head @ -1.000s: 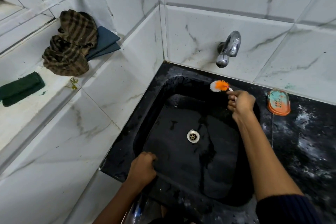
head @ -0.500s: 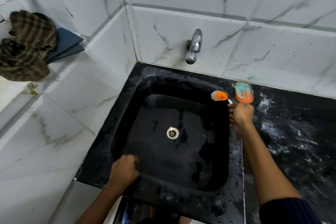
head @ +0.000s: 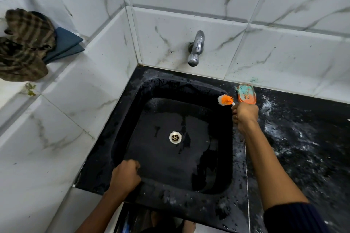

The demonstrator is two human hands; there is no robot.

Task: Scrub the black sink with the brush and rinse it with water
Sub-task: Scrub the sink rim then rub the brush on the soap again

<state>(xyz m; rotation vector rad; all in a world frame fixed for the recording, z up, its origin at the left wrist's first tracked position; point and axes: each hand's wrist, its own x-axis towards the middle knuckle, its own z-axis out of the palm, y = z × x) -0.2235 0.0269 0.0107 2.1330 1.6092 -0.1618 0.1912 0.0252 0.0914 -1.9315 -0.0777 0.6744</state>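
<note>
The black sink (head: 132, 100) is set into a black counter, wet, with a metal drain (head: 175, 137) in its floor. My right hand (head: 245, 115) grips the handle of a small brush whose orange and white bristle head (head: 225, 100) touches the sink's far right rim. My left hand (head: 126, 176) curls over the sink's near left rim, fingers bent around the edge. A chrome tap (head: 196, 48) juts from the tiled wall above the sink; no water runs from it.
An orange and teal soap dish (head: 246, 94) lies on the counter just beyond the brush. The black counter (head: 303, 147) to the right is streaked with white residue. On the left ledge lie a striped brown cloth (head: 24, 45) and folded blue cloths (head: 65, 43).
The brush and my right hand have moved from the sink's back wall to its far right rim near the soap dish. My view has shifted right. The left hand keeps its hold.
</note>
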